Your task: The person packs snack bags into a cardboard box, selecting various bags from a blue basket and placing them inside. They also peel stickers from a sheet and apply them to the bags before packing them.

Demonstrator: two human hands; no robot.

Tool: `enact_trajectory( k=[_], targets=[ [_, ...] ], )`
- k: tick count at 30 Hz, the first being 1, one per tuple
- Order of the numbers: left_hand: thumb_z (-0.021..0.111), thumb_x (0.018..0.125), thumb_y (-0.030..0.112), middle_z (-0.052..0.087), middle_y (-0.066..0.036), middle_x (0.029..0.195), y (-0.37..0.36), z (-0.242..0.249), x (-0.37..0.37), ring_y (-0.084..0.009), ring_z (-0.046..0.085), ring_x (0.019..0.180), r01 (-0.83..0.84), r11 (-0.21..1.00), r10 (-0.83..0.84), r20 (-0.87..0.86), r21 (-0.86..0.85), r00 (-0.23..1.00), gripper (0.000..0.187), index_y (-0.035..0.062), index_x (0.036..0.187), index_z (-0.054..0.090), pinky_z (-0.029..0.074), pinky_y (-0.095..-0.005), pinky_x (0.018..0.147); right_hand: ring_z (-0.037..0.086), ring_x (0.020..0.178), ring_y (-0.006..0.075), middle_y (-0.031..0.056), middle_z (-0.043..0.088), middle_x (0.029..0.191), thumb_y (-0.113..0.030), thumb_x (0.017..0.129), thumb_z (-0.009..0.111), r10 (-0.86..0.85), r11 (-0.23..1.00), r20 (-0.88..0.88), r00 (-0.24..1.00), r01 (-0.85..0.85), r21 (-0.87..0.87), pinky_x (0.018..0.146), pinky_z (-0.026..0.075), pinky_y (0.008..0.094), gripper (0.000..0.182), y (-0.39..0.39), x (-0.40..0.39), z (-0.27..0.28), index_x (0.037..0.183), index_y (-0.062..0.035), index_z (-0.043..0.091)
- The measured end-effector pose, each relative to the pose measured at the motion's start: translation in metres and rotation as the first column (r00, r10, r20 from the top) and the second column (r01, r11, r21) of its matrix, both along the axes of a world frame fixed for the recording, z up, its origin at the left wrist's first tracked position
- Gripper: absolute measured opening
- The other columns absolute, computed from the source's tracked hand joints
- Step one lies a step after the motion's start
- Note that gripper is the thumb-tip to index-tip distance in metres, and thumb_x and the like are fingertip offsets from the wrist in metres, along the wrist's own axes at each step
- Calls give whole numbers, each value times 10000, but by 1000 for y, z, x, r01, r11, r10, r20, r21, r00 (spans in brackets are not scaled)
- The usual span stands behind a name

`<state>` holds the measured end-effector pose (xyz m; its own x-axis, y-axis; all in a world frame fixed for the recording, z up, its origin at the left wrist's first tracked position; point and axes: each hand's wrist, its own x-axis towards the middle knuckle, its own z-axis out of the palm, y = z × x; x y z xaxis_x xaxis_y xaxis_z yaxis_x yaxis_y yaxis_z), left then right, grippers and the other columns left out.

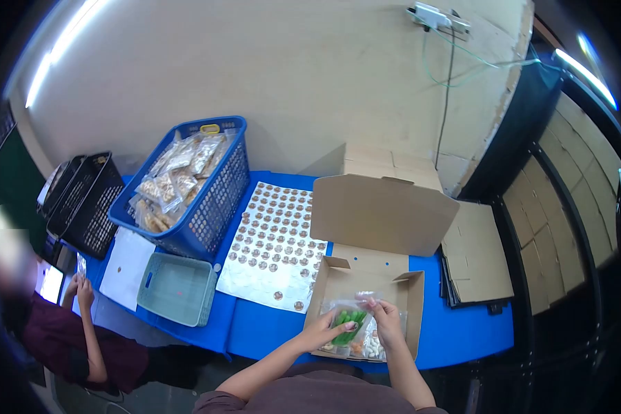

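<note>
An open cardboard box (415,324) stands before me at the table's front, its lid raised at the back. Over it, a clear plastic bag of green pieces (350,323) lies across the fingers of my left hand (322,332), the thumb on its front. My right hand (388,320) is closed at the bag's upper right corner, finger and thumb pinched together on the plastic. Below, inside the box, rests another clear bag with white and orange pieces (372,347), partly covered by my hands and the green bag.
Left of the box lies a sheet of round stickers (269,259). A blue basket of filled bags (236,165), a grey-green tray (203,297) and black baskets (90,224) stand further left. Flat cardboard (476,255) is stacked at right. Another person (83,338) holds a small packet.
</note>
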<state>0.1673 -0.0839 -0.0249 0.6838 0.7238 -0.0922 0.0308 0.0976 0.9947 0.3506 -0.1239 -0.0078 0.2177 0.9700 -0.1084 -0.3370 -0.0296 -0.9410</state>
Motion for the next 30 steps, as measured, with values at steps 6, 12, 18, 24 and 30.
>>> enact_trajectory(
  k=[6, 12, 18, 24, 30],
  targets=[
    [690, 845, 175, 671, -42, 877, 15, 13, -7, -82, 611, 852, -296, 952, 298, 16, -76, 954, 184, 6, 903, 646, 482, -233, 763, 584, 850, 101, 74, 664, 889, -194, 917, 593, 146, 988, 245, 958, -155, 14, 755, 451, 246, 241, -2, -15, 10, 925, 23, 696],
    [557, 929, 154, 668, -90, 982, 18, 21, -14, -128, 624, 912, -271, 959, 281, 175, -78, 943, 235, -8, 1093, 599, 480, -260, 831, 610, 916, 146, 114, 668, 985, -181, 938, 555, -25, 993, 312, 950, -13, 119, 833, 461, 258, 278, 3, -19, 19, 1133, 7, 622],
    [424, 987, 263, 487, -169, 1304, 13, 11, -15, -197, 508, 1166, -329, 936, 312, 140, 126, 940, 439, -4, 1336, 409, 401, -330, 986, 599, 1003, 190, 155, 634, 1096, -206, 964, 506, -159, 972, 159, 974, 127, 196, 879, 457, 285, 324, 5, -19, 10, 1162, 37, 589],
    [418, 976, 398, 283, -185, 1455, 1, 19, 12, -265, 315, 1333, -242, 964, 220, 180, 112, 959, 610, -15, 1406, 288, 251, -357, 1086, 506, 1118, 274, 169, 564, 1184, -151, 894, 575, -81, 870, 768, 635, -331, 365, 978, 384, 372, 381, 11, -21, 22, 1259, -46, 541],
    [582, 914, 325, 555, -103, 1245, -5, 49, 4, -171, 486, 1176, -91, 991, 83, 84, 97, 993, 506, 30, 1311, 473, 303, -324, 1054, 491, 1099, 234, 145, 505, 1151, -230, 787, 727, -183, 953, 653, 735, -30, 300, 949, 395, 359, 583, 23, -12, 19, 1274, -14, 491]
  ],
)
